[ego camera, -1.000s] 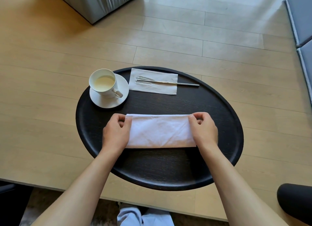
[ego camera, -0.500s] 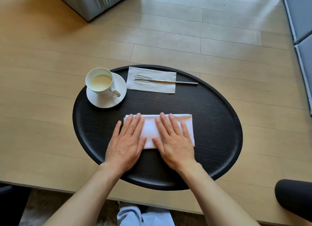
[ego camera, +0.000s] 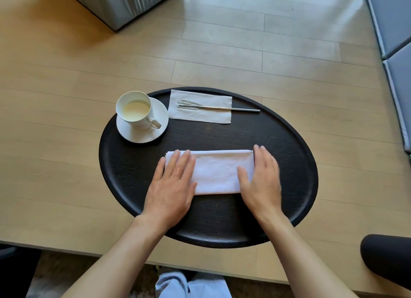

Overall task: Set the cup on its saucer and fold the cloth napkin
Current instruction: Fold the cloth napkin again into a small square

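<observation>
A white cup (ego camera: 134, 109) with pale liquid stands on its white saucer (ego camera: 142, 135) at the far left of a black oval tray (ego camera: 124, 173). In the tray's middle lies the white cloth napkin (ego camera: 215, 171), folded into a long rectangle. My left hand (ego camera: 172, 184) lies flat on the napkin's left end, fingers spread. My right hand (ego camera: 261, 179) lies flat over its right end, slightly blurred. Neither hand grips anything.
A paper napkin (ego camera: 200, 117) with a metal fork (ego camera: 219, 107) lies at the tray's far side. The tray rests on a light wooden table (ego camera: 55, 142). A grey box (ego camera: 124, 4) stands at the back; grey cushions (ego camera: 393, 30) at right.
A second ago both hands pinched the napkin's ends. They then pressed flat side by side in its middle. Now they have slid apart to its two ends.
</observation>
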